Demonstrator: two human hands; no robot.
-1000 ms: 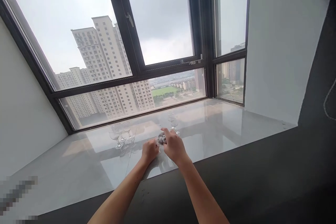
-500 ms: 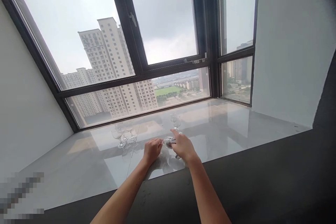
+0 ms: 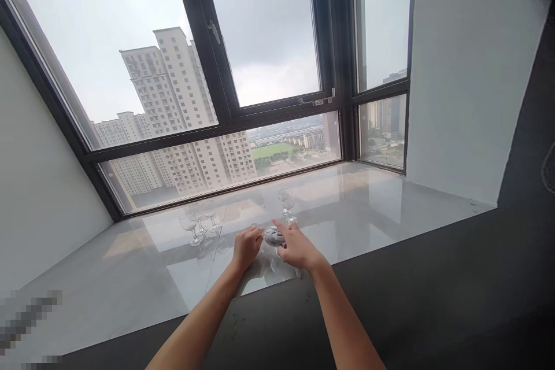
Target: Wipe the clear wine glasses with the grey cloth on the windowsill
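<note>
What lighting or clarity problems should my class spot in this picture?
Head view: pale sky backlights the scene; the glossy sill shows bright reflections; the clear glasses blend into them; the wall below falls dark; a blocky patch covers the lower left.

Cloudy daylight through window (image 3: 264,29); glare on glossy sill (image 3: 359,219); wall below (image 3: 416,295) dark

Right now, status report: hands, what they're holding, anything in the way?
Left hand gripping clear glass, partly hidden. Right hand holding grey cloth against it. Stemmed glasses off left; more glasses close beyond right hand.
</note>
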